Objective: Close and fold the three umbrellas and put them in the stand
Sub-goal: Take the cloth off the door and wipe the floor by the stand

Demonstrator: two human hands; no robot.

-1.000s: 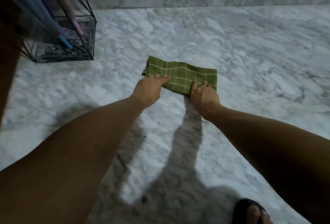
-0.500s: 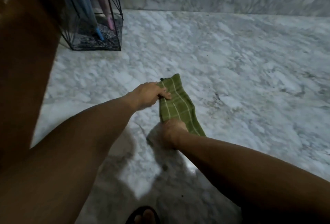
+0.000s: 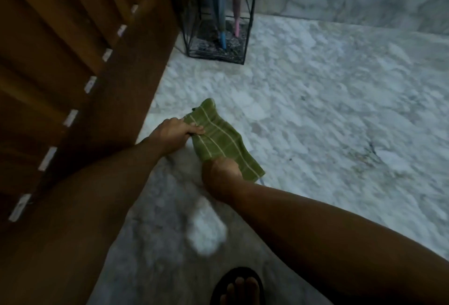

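A green checked folded umbrella (image 3: 218, 138) is held just above the marble floor between both hands. My left hand (image 3: 178, 130) grips its far end with the thumb on top. My right hand (image 3: 222, 171) holds its near end; those fingers are hidden under the cloth. At the top of the view a black wire umbrella stand (image 3: 216, 44) stands on the floor. Inside it a blue umbrella (image 3: 220, 12) and a pink umbrella (image 3: 237, 10) stand tip down.
A brown wooden door or panel (image 3: 80, 66) with small white tags fills the left side, next to the stand. Marble floor (image 3: 328, 122) spreads to the right up to a marble skirting. My sandalled foot (image 3: 238, 287) is at the bottom edge.
The umbrella was lifted off the floor and turned from lying crosswise to pointing away from me. The view swung left, so the stand now sits top centre and the wooden panel appeared.
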